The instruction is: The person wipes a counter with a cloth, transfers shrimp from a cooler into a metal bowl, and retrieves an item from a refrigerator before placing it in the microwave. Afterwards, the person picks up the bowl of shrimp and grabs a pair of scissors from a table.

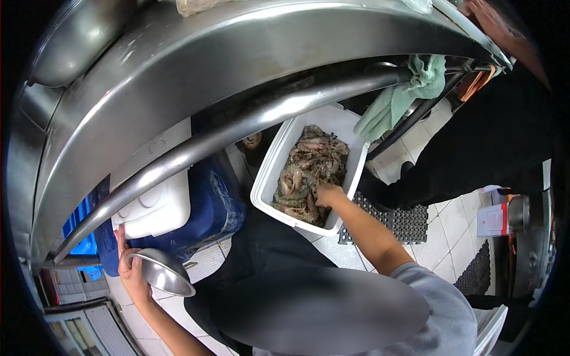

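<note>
My left hand (134,277) grips the rim of a shiny metal bowl (163,274), which is tilted on its side. One of its fingers points up beside the white lid (157,204) of a blue cooler (218,196). My right hand (330,195) is down in a heap of raw, whole shrimp (307,172). Its fingers look curled in among them, with the fingertips hidden. The shrimp lie in a white plastic tub (274,155) on the floor between the cooler and a co-worker's legs.
A curved steel counter (249,44) with a metal rail (208,142) runs above the tub. A green cloth (407,92) hangs from the rail's right end. A co-worker's dark trouser leg (481,142) stands at right, by a black perforated mat (409,224).
</note>
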`<state>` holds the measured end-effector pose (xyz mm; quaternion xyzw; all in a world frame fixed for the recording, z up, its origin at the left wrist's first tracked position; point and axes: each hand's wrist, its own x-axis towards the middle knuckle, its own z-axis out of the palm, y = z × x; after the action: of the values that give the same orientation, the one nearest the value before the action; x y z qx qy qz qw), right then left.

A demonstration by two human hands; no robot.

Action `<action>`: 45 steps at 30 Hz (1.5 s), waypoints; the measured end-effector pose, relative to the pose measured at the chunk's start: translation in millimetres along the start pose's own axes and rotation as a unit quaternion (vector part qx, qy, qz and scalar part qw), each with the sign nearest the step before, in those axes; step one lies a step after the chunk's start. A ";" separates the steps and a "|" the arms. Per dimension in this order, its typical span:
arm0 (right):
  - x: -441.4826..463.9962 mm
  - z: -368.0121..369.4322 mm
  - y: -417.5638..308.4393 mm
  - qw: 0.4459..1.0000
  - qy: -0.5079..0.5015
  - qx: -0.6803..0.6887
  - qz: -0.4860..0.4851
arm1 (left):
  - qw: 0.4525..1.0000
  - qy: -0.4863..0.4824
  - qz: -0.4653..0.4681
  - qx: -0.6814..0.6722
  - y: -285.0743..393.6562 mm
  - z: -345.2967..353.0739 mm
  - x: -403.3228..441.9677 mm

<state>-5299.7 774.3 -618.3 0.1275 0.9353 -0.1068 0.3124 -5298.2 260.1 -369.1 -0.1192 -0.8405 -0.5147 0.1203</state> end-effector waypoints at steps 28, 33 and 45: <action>-11.3 -16.3 12.4 0.996 0.034 0.063 -0.048 | 0.881 0.076 -0.366 -0.292 22.9 123.9 -140.3; -101.5 -110.4 11.2 0.939 0.052 0.305 -0.151 | 0.833 0.000 -0.424 -0.356 10.0 157.6 -147.4; -137.0 -75.7 -53.8 0.818 0.092 0.473 -0.314 | 0.824 -0.064 -0.409 -0.386 -13.9 188.8 -147.6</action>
<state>-5252.5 721.1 -468.9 -0.0317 0.7835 -0.6159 0.0762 -5178.6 411.4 -512.1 0.1666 -0.5505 -0.7904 -0.2110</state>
